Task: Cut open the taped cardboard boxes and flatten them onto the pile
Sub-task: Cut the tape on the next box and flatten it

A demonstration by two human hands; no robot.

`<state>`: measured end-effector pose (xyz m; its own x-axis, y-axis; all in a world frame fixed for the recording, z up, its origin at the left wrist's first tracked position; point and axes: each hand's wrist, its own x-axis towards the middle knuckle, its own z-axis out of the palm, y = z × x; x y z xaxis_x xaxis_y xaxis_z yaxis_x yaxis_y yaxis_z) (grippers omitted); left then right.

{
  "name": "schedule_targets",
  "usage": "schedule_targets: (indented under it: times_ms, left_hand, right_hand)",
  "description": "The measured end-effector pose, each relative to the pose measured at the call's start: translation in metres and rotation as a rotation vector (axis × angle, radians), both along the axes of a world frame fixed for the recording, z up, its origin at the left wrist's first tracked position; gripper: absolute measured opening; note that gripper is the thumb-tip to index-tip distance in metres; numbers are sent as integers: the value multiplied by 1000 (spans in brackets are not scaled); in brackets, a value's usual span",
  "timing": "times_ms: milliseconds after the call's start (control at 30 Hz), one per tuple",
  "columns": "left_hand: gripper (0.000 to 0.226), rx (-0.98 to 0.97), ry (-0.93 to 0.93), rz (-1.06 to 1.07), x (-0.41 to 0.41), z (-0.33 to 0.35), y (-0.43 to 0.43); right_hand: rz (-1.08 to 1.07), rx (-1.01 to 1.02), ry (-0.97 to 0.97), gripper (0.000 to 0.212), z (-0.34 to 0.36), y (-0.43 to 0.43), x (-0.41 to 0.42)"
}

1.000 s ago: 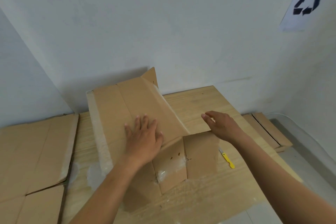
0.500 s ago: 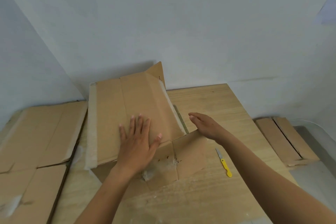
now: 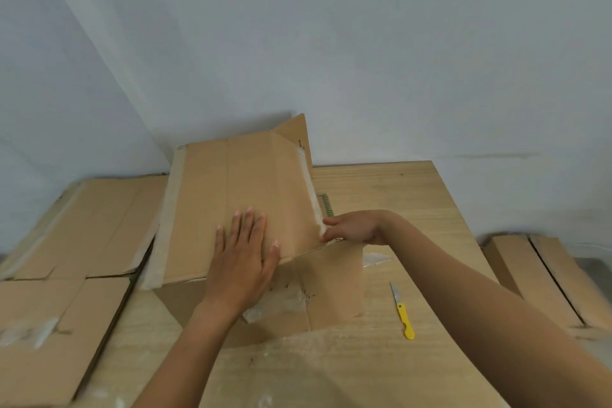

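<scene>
Left hand (image 3: 243,262) flat, fingers spread, on collapsing cardboard box (image 3: 238,202), right hand (image 3: 356,227) seemingly pinching its taped edge, yellow knife (image 3: 403,313) right of box on wooden desk (image 3: 397,195), flattened cardboard pile (image 3: 76,235) left, white walls.

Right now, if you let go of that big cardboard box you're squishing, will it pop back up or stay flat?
It would probably spring up a little: the cardboard box is not fully flat, and one flap stands up at the far end. The left hand presses flat on its panel while the right hand grips its edge, so it likely resists. It looks stiff, bending only at creases.
</scene>
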<state>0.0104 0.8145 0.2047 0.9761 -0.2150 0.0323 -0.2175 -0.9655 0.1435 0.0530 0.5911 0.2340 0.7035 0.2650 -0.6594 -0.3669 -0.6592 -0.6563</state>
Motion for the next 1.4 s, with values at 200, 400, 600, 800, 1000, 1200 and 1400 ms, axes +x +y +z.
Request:
schedule_targets:
  times_ms: [200,400,600,800,1000,1200,1400]
  left_hand:
    - [89,19,-6,23,3,0,-2]
    - [91,39,-5,38,9,-3,-4]
    - [90,-5,-20,26,12,-4,-3]
    - [89,19,-39,24,8,-3,-4]
    - [77,-184,-119,6,6,1,5]
    - [67,-237,-153,20,-8,-2,39]
    - [60,-411,-252,366,-19,-17,103]
  right_hand:
    - [-100,155,0,59,-5,-1,-2]
    - [-41,-126,-365,48,-11,-1,-13]
    - [-169,-251,-779,47,-24,2,-35]
    - [-372,-101,-974,52,-34,8,-46]
    - [-529,-19,-914,53,-42,19,-50]
    - [-589,-3,-980,48,-46,26,-49]
    - [-616,-44,-1010,47,-49,29,-47]
